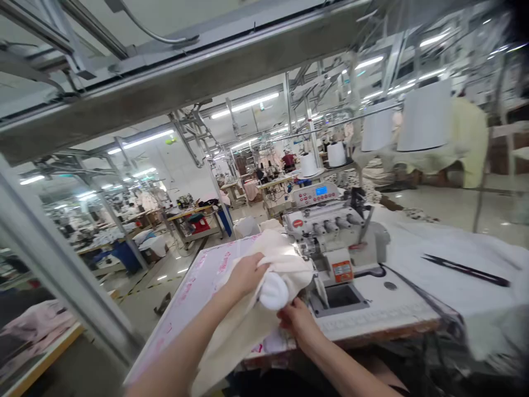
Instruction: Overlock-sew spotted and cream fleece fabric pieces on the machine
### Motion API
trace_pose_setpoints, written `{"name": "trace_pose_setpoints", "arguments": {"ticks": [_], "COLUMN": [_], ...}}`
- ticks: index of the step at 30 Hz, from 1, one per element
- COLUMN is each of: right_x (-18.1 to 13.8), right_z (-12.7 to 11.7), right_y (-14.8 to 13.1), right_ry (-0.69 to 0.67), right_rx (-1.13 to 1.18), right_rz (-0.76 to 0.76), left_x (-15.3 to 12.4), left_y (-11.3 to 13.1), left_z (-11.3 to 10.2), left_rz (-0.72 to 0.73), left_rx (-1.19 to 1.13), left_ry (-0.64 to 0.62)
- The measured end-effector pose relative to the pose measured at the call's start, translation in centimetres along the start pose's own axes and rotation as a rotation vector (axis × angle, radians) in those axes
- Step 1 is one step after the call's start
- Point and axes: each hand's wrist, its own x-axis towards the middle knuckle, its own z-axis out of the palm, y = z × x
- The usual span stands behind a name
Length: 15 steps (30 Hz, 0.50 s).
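A cream fabric piece (235, 331) drapes over the front left of the table and reaches up to the overlock sewing machine (330, 231). My left hand (246, 274) is closed on its upper part, fingers bent over a fold. A rounded white bundle (273, 291), perhaps rolled cloth, sits in the fabric between my hands; its kind is not plain. My right hand (301, 324) pinches the fabric's lower right edge, just below the bundle and near the table's front edge. The right fingertips are partly hidden by cloth.
Black tweezers (467, 270) lie on white cloth (413, 237) at the right. Large white thread cones (427, 118) stand behind the machine. A metal post (61, 259) rises at the left, and a beam (185, 66) crosses overhead. Other workstations fill the background.
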Motion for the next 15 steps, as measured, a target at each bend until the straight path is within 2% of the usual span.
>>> {"name": "trace_pose_setpoints", "arguments": {"ticks": [2, 4, 6, 8, 12, 13, 15], "right_x": [0.7, 0.8, -0.2, -2.2, -7.3, -8.1, -9.0], "right_z": [0.8, 1.3, 1.5, 1.1, -1.2, -1.9, -3.5], "right_y": [0.2, 0.0, -0.6, -1.6, -3.9, -4.2, -4.0], "right_ry": [-0.039, -0.092, -0.181, -0.330, -0.721, -0.755, -0.678], "right_rx": [-0.042, -0.043, -0.027, 0.011, 0.279, 0.330, 0.295], "right_rz": [-0.025, -0.075, -0.120, -0.085, 0.209, 0.232, 0.182], "left_x": [0.9, 1.4, 1.5, 1.5, 2.4, 2.6, 2.6], "left_y": [0.0, 0.0, -0.1, 0.0, 0.8, 1.2, 1.8], "left_z": [-0.4, -0.6, -0.7, -1.0, -2.1, -2.2, -1.8], "left_rz": [-0.001, 0.007, 0.022, 0.027, 0.022, 0.025, 0.061], "left_rx": [-0.018, -0.012, 0.088, 0.232, 0.390, 0.427, 0.502], "left_ry": [-0.036, -0.130, -0.237, -0.287, -0.183, -0.148, -0.064]}}
